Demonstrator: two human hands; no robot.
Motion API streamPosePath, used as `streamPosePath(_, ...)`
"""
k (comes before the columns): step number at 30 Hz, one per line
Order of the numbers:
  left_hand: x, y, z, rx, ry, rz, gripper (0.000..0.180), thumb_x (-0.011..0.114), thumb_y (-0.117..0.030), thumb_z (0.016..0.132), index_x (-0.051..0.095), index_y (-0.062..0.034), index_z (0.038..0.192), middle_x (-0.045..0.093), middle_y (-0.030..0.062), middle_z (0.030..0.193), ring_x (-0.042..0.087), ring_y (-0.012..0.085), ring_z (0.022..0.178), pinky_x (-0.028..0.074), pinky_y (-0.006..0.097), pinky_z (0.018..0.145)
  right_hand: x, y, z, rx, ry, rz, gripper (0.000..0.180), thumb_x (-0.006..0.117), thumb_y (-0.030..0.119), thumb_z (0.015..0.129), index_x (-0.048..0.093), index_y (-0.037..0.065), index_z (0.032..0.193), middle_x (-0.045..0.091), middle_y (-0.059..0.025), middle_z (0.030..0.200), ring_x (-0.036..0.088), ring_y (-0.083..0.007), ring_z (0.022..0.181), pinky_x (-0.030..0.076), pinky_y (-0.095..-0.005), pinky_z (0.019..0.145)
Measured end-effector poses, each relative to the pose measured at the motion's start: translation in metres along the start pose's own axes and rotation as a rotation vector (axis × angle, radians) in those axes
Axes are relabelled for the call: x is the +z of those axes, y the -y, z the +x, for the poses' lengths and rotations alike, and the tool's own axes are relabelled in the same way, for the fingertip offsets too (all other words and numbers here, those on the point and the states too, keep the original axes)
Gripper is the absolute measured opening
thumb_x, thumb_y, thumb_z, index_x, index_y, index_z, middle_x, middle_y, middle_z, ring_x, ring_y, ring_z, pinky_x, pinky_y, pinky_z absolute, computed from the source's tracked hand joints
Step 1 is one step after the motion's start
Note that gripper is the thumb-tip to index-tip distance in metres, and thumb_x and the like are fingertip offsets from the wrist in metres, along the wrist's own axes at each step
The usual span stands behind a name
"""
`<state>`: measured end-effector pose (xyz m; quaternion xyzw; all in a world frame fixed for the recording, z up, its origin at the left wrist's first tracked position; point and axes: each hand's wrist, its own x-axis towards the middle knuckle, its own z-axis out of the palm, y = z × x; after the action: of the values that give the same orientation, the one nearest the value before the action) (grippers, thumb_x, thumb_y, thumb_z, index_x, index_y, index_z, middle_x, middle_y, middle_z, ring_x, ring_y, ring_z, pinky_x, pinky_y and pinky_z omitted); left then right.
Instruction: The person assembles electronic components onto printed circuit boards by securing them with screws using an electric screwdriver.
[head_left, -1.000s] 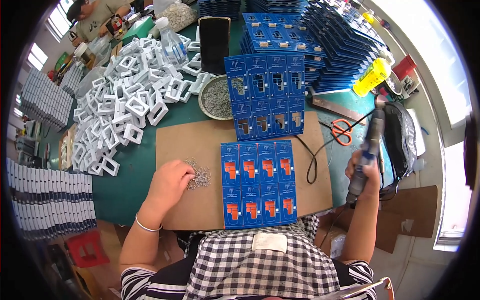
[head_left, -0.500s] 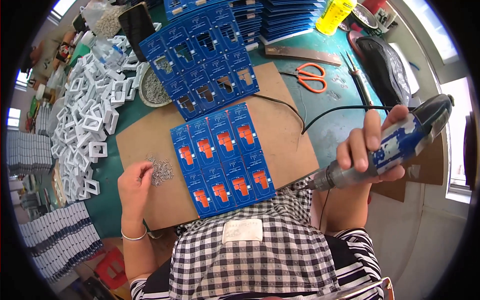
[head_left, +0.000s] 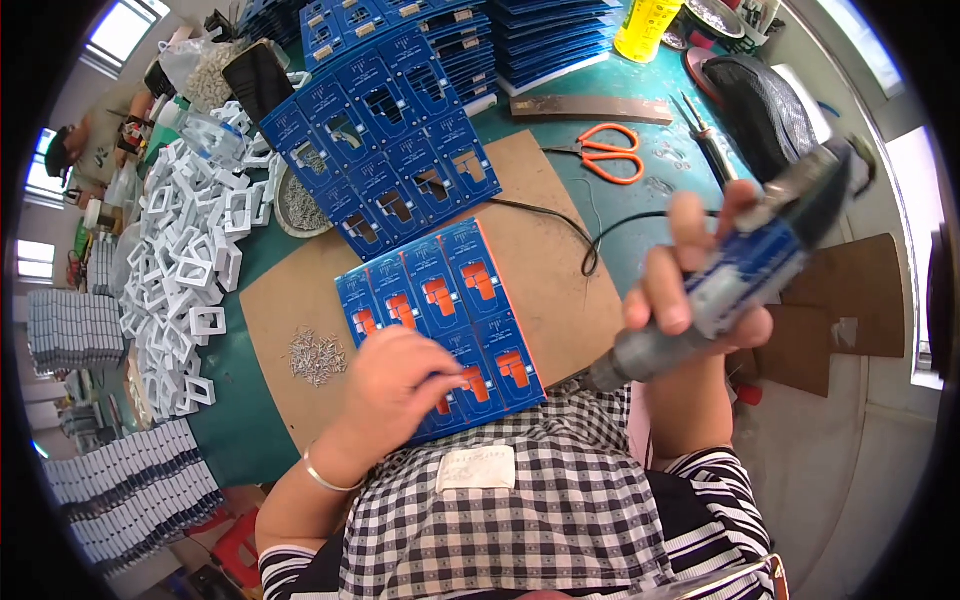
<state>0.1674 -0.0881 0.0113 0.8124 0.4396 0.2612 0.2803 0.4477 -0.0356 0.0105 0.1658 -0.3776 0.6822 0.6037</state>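
The left hand [head_left: 395,385] presses flat, fingers spread, on a sheet of blue cards with orange parts [head_left: 440,325], steadying it on the brown board [head_left: 545,270] over the desk. The right hand [head_left: 690,290] grips a corded electric screwdriver [head_left: 735,275], raised just right of the sheet, tip angled toward it. Small screws [head_left: 317,355] lie just left of the left hand.

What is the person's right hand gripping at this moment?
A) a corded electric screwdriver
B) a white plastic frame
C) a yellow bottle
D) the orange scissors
A: the right hand is wrapped around the grey and blue electric screwdriver, raised above the table, while the orange scissors lie untouched on the green table and the left hand rests on the blue cards.
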Motion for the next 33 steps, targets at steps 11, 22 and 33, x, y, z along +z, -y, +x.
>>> streamPosePath(11, 0.026, 0.006, 0.014, -0.004, 0.060, 0.109, 0.018, 0.082, -0.014, 0.063, 0.068, -0.0138, 0.076, 0.062, -0.0022, 0.084, 0.053, 0.0199, 0.087, 0.034, 0.035, 0.083, 0.009, -0.021, -0.014, 0.080, -0.284, -0.083, 0.067, 0.066, 0.029, 0.085, 0.033, 0.004, 0.138, 0.057, -0.0060, 0.084, 0.060, -0.0207, 0.065, 0.049, -0.0323, 0.060)
streamPosePath(22, 0.031, 0.004, 0.016, 0.043, 0.045, 0.203, 0.017, 0.081, -0.017, 0.064, 0.069, -0.0163, 0.076, 0.061, -0.0044, 0.085, 0.052, 0.0185, 0.086, 0.033, 0.036, 0.081, 0.026, -0.020, -0.012, 0.130, -0.371, -0.234, 0.067, 0.078, 0.018, 0.074, 0.040, -0.001, 0.126, 0.061, -0.0126, 0.080, 0.065, -0.0241, 0.073, 0.055, -0.0330, 0.066)
streamPosePath(33, 0.035, 0.010, 0.013, 0.082, -0.029, 0.171, 0.016, 0.079, -0.020, 0.067, 0.067, -0.0169, 0.077, 0.058, -0.0042, 0.084, 0.052, 0.0187, 0.086, 0.032, 0.037, 0.079, 0.025, -0.035, 0.000, -0.001, -0.044, -0.484, 0.067, 0.077, 0.010, 0.075, 0.037, -0.002, 0.128, 0.061, -0.0137, 0.086, 0.065, -0.0252, 0.083, 0.054, -0.0349, 0.075)
